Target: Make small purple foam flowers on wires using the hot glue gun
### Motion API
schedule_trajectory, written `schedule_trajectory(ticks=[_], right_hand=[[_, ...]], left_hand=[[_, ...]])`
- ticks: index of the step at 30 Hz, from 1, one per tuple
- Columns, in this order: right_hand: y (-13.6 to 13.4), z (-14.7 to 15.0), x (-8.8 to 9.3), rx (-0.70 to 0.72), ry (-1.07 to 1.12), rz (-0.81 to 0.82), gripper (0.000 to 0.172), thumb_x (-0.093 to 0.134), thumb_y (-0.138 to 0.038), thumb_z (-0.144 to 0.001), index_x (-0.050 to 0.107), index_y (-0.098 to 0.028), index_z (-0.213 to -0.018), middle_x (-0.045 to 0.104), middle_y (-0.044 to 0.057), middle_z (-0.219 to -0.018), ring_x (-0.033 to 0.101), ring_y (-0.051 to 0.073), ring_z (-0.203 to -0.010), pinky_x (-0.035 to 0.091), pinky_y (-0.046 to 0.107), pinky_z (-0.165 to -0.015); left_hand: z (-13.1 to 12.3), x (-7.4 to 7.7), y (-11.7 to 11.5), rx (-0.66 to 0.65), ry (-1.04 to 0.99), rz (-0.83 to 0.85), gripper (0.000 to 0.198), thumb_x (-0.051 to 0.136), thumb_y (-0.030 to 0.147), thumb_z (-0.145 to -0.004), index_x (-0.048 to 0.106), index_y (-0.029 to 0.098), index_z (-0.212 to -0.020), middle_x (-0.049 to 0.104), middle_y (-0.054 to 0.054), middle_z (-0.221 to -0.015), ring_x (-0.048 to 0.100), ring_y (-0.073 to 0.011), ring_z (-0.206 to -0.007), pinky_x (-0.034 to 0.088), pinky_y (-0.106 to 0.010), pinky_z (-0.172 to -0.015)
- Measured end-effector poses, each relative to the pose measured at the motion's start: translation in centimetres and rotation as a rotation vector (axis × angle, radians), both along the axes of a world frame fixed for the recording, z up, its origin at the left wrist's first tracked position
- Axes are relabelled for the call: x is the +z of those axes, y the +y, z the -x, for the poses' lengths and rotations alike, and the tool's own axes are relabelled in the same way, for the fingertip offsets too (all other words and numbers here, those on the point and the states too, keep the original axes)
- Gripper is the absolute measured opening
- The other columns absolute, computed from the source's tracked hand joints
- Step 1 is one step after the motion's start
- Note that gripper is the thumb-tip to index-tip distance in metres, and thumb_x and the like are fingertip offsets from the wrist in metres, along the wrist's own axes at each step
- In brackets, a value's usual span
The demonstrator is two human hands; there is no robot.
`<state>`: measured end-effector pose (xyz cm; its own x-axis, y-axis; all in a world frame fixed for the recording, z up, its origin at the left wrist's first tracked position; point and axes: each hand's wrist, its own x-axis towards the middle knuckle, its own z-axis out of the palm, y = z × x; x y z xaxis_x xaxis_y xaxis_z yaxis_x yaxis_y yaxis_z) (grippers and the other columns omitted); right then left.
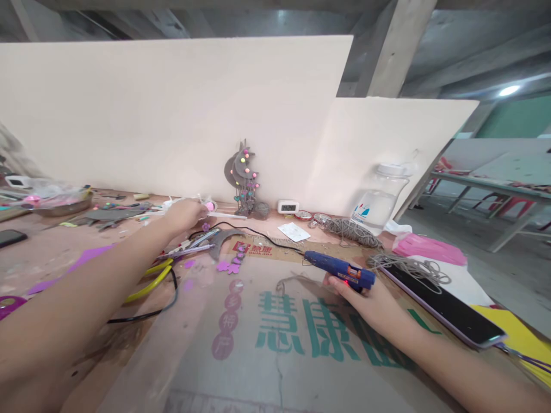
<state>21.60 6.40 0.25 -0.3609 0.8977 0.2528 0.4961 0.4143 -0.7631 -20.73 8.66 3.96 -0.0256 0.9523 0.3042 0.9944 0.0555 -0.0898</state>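
Far left of the white clock (pixel 287 206), a bowl (pixel 64 207) of plastic-wrapped bits stands on the counter (pixel 47 249), with a black phone (pixel 12 237) in front of it. Left of the clock and nearer the viewer, yellow handles (pixel 157 279) show beside the left forearm. Left hand (pixel 186 217): left of the clock, beside a pink ball (pixel 210 206); its fingertips are hidden, so whether this grip is apart or together cannot be told. Purple paper flowers (pixel 228 267) lie in front and to the left of the clock; just left of it stand a moon ornament (pixel 233 167) dotted with coloured balls and 1 ball of grey yarn (pixel 261 210). Glue gun (pixel 333 268): in front and to the right of the clock, above printed cardboard (pixel 241 378), its red light lit. Right hand (pixel 370 304): grip clamped around the glue gun's handle. Right of the clock stands a clear jug (pixel 379 198); farther right and nearer lies a large phone (pixel 443 304).
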Motion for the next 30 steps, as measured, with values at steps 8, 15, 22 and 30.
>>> schedule_trajectory(ticks=[8,15,22,30], right_hand=[[0.2,-0.1,-0.3,0.005,0.009,-0.003,0.032,0.056,-0.049,-0.077,0.063,-0.018,-0.082,0.068,0.005,-0.078,0.064,0.022,-0.073,0.053,0.033,-0.066],[0.0,-0.2,-0.1,0.025,-0.018,-0.029,0.027,0.056,-0.044,-0.079,0.064,-0.019,-0.083,0.068,0.004,-0.076,0.063,0.023,-0.073,0.052,0.033,-0.066],[0.4,-0.5,-0.8,0.048,-0.024,-0.014,0.028,0.056,-0.045,-0.08,0.063,-0.018,-0.085,0.069,0.005,-0.083,0.065,0.023,-0.078,0.052,0.034,-0.069],[0.4,-0.5,-1.0,0.051,-0.018,-0.017,0.03,0.055,-0.046,-0.081,0.061,-0.018,-0.092,0.068,0.005,-0.081,0.064,0.022,-0.077,0.052,0.034,-0.07]], left_hand=[[-1.8,2.3,-1.9,0.055,0.133,-0.113,0.038,0.031,0.02,-0.088,0.056,0.023,-0.117,0.06,-0.01,-0.114,0.062,-0.0244,-0.092,0.041,-0.03,-0.071],[-3.3,3.4,-2.5,0.079,0.101,-0.234,0.036,0.026,0.028,-0.093,0.053,0.02,-0.116,0.061,-0.011,-0.112,0.063,-0.0247,-0.089,0.042,-0.031,-0.067],[-6.3,4.7,-3.5,-0.15,0.051,-0.378,0.034,0.033,0.028,-0.092,0.061,0.017,-0.107,0.06,-0.011,-0.102,0.059,-0.0243,-0.091,0.044,-0.034,-0.078],[-13.5,6.0,-7.2,-0.447,0.014,-0.334,0.024,0.043,0.016,-0.081,0.064,0.018,-0.069,0.054,-0.004,-0.073,0.055,-0.0184,-0.075,0.043,-0.029,-0.067]])
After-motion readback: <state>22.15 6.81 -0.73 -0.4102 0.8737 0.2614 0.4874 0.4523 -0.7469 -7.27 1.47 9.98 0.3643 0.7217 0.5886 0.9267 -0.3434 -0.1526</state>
